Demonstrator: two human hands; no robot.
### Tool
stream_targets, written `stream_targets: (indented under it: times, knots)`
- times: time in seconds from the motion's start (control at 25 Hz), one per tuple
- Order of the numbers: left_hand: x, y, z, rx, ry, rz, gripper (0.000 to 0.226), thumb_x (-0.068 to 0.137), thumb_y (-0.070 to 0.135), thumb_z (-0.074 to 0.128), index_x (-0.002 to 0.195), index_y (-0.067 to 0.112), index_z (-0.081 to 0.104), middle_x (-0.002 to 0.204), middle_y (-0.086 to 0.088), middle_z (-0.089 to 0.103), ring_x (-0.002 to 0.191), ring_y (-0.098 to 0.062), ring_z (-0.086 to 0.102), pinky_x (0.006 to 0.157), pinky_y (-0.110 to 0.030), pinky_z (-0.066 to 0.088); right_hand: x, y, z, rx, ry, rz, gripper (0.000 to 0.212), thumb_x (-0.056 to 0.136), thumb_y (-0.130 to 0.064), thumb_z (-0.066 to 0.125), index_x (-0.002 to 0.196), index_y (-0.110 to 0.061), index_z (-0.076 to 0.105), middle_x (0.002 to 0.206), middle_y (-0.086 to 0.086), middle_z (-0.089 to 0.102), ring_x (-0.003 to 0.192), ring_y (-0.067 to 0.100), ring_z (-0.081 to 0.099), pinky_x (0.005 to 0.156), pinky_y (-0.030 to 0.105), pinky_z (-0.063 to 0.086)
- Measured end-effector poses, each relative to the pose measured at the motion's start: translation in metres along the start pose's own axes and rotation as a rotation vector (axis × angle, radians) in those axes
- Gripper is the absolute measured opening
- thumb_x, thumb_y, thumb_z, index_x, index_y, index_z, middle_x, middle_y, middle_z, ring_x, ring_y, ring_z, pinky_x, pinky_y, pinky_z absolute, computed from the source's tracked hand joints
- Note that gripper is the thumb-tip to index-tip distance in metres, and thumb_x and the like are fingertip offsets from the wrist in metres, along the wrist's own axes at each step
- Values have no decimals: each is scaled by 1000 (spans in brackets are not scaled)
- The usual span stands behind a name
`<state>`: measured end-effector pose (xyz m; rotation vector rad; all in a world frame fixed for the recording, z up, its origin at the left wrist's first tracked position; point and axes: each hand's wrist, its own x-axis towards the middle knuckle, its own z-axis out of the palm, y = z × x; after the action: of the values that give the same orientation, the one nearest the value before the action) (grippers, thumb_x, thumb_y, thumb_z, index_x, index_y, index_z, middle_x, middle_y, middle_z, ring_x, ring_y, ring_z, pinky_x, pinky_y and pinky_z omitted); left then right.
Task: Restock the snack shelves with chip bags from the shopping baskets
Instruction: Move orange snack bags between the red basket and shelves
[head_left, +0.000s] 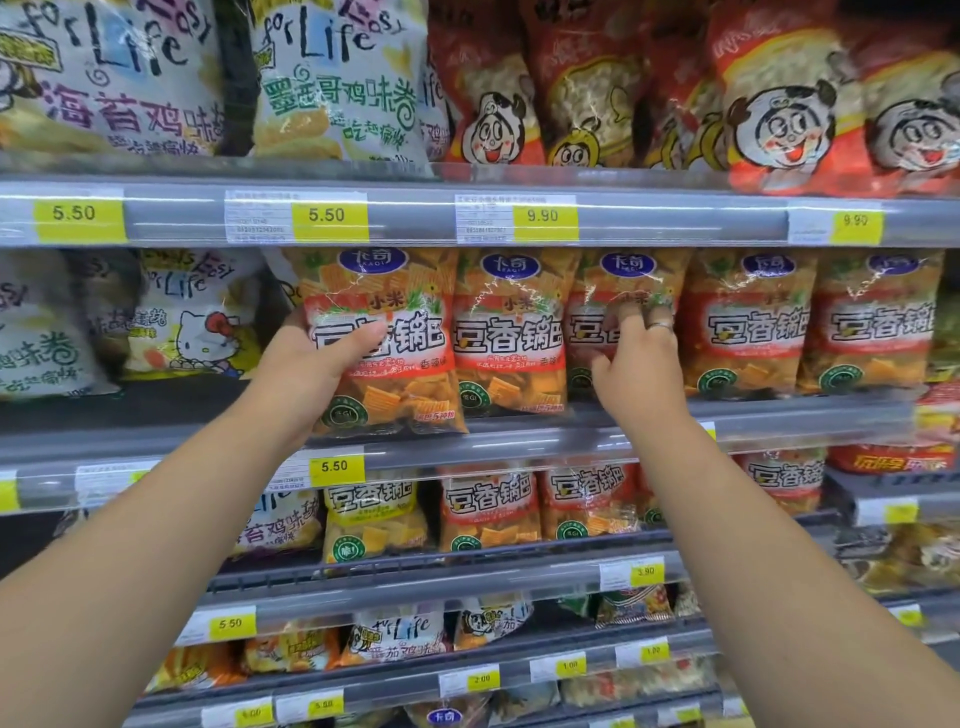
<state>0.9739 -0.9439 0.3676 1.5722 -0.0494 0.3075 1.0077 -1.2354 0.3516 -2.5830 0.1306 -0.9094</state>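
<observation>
My head view shows my left hand (322, 364) gripping an orange-and-red clear plastic chip bag (405, 291) by its left edge, thumb across the front. It stands at the left end of four matching bags (748, 322) on the grey metal middle shelf (519, 447). My right hand (634, 364) lays bent fingers on the second of those, pinching or pressing I cannot tell. This row looks nearly filled, but the baskets are out of view, so I cannot judge what remains.
</observation>
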Motion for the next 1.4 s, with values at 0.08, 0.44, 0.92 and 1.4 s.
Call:
stream_targets:
  times: [0.08, 0.44, 0.92, 1.4]
  knots:
    - [0, 0, 5, 2, -1, 11, 68, 55, 51, 80, 114, 24, 60, 98, 1, 76, 88, -24, 74, 85, -50, 57, 5, 3, 2, -12, -29, -1, 40, 87, -9, 63, 123, -11, 48, 128, 23, 42, 113, 40, 47, 91, 41, 44]
    - [1, -2, 11, -23, 23, 22, 53, 57, 46, 79, 103, 30, 59, 99, 0, 74, 87, -24, 73, 81, -47, 58, -30, -3, -2, 257, 146, -41, 55, 83, -55, 65, 123, -18, 54, 136, 14, 37, 125, 37, 35, 99, 51, 37]
    - [11, 1, -28, 40, 102, -62, 58, 51, 53, 79, 81, 14, 49, 51, 7, 63, 46, -14, 63, 58, -33, 50, -19, -19, 20, 10, -93, -103, 75, 83, -69, 44, 148, -54, 10, 159, -11, 24, 145, 31, -3, 112, 60, 4]
    - [26, -7, -20, -57, 106, -38, 73, 45, 47, 88, 110, 32, 56, 110, 0, 71, 99, -28, 69, 91, -48, 54, -34, -27, 24, 65, 45, -111, 74, 85, -59, 59, 149, -39, 28, 154, 8, 31, 144, 38, 7, 112, 62, 1]
